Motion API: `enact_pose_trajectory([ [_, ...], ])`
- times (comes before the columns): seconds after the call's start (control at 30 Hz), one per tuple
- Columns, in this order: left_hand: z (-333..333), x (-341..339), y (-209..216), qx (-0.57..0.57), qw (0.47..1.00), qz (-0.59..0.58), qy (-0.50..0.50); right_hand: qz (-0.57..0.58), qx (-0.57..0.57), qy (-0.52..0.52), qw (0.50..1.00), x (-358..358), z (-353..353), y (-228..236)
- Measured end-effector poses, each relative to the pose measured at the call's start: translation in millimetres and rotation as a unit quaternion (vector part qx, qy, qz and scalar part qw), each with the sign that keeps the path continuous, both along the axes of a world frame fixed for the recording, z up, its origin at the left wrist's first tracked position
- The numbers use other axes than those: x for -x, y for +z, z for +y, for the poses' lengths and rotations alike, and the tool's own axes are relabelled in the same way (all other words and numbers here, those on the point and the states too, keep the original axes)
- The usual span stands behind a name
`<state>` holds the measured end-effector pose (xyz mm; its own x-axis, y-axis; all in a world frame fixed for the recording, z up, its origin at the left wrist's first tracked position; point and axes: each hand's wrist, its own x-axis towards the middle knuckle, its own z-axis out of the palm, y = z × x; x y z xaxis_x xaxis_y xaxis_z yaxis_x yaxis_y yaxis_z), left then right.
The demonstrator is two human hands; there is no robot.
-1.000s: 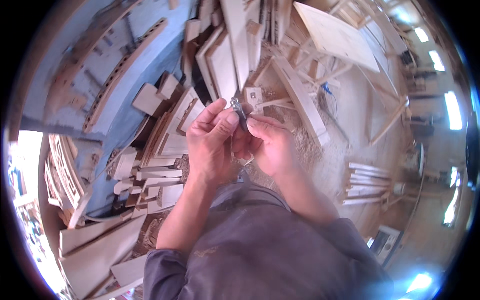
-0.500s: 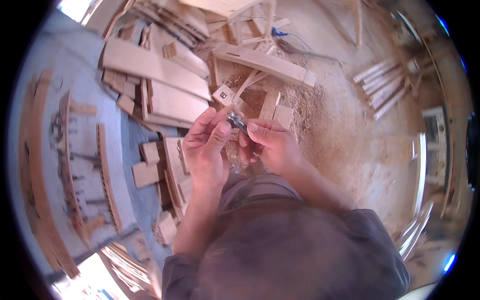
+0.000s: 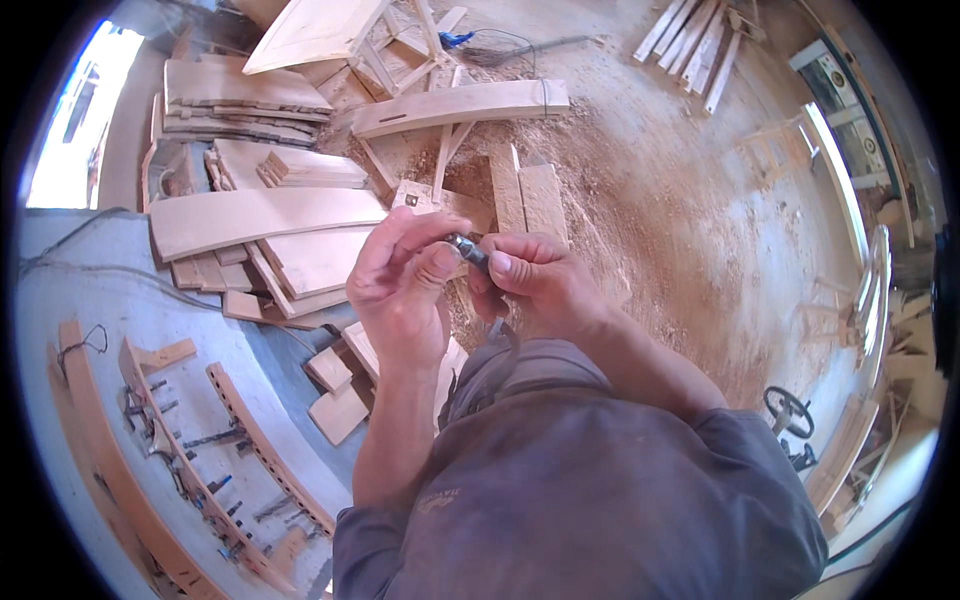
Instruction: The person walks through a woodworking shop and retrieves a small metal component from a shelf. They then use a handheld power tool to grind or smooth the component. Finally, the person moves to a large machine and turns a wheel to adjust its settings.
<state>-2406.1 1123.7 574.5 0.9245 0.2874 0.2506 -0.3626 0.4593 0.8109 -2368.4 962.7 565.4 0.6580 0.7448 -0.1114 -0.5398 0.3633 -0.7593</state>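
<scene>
In front of my body I hold a small metal router bit (image 3: 467, 250) between both hands. It lies at a slant, silvery at the upper left end and darker toward the lower right. My left hand (image 3: 402, 285) pinches the silvery end between thumb and fingers. The thumb and curled fingers of my right hand (image 3: 545, 282) grip the darker end. Parts of the bit are covered by my fingertips.
Stacked boards (image 3: 265, 217) lie to the left. Racks holding several bits (image 3: 290, 480) rest on a pale surface at lower left. Beyond my hands are a long slotted beam (image 3: 470, 105) and a wooden frame (image 3: 310, 35). Sawdust (image 3: 650, 230) covers the floor; a handwheel (image 3: 788, 412) stands right.
The view has turned, so the boards and racks appear shifted and rotated. Both hands keep their hold on the bit, whose silvery head is now more hidden by the left fingers.
</scene>
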Motion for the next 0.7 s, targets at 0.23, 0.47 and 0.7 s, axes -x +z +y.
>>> enact_pose_trajectory([
  [0.23, 5.4, 3.6, 3.0, -0.021, 1.000, -0.004, -0.020, 0.022, -0.018, -0.024, 0.999, 18.6, 0.1, -1.5],
  [0.47, -5.3, 6.1, 6.6, -0.026, 0.998, -0.024, -0.048, -0.003, -0.037, -0.026, 0.999, 19.4, -11.0, -2.1],
  [0.7, -39.1, 5.9, 15.0, -0.012, 0.998, 0.018, -0.055, -0.004, -0.072, -0.043, 0.997, 16.2, -36.6, -4.6],
])
